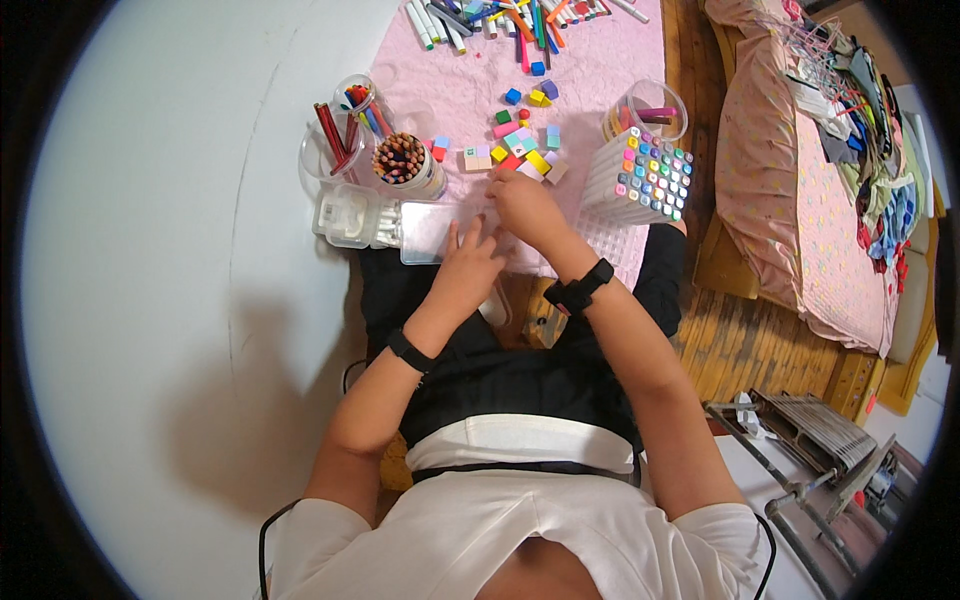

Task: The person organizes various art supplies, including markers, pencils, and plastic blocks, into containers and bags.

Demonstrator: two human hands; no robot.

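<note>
My left hand (472,262) has its fingers spread over the near table edge, by the right end of a clear plastic case (433,234); nothing shows in its grasp. My right hand (526,208) reaches further, its fingers bent down just short of a red block (511,163) and a pale pink block (530,172). Whether something is pinched under those fingertips is hidden. Around them lie small coloured blocks: a yellow one (537,163), a tan one (556,172), a pair of mint and white ones (519,141), and a beige one bearing a number (475,159).
Left stand a tub of coloured pencils (409,169), a clear tub with red pencils (335,142) and a small box (345,216). Right are a marker rack (637,176) and an open tub (654,112). Loose markers (510,19) cover the pink cloth's far end (450,82).
</note>
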